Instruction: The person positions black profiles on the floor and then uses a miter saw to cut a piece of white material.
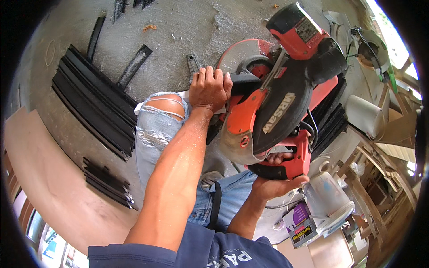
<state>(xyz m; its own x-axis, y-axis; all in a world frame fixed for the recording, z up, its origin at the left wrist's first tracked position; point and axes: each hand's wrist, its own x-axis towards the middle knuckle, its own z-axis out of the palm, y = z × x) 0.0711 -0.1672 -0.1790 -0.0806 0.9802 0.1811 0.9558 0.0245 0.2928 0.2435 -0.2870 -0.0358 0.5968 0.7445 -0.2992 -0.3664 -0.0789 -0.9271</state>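
Observation:
A red and black miter saw (281,107) stands in front of me, with its blade guard and motor toward the right. My right hand (277,181) is wrapped round its red and black trigger handle (300,156). My left hand (209,87) is closed at the left of the saw, fingers curled over the end of a black bar (245,80). What lies under that palm is hidden. A pale strip (182,95) shows between this hand and my knee. Part of the round metal saw table (232,54) appears beyond the bar.
Long black strips (91,98) lie stacked on the concrete floor at left, with shorter ones (107,183) nearer. More black strips (333,111) lie right of the saw. Further right are a white bucket (364,116), a pail (328,196), a purple and black box (300,223) and wood scraps.

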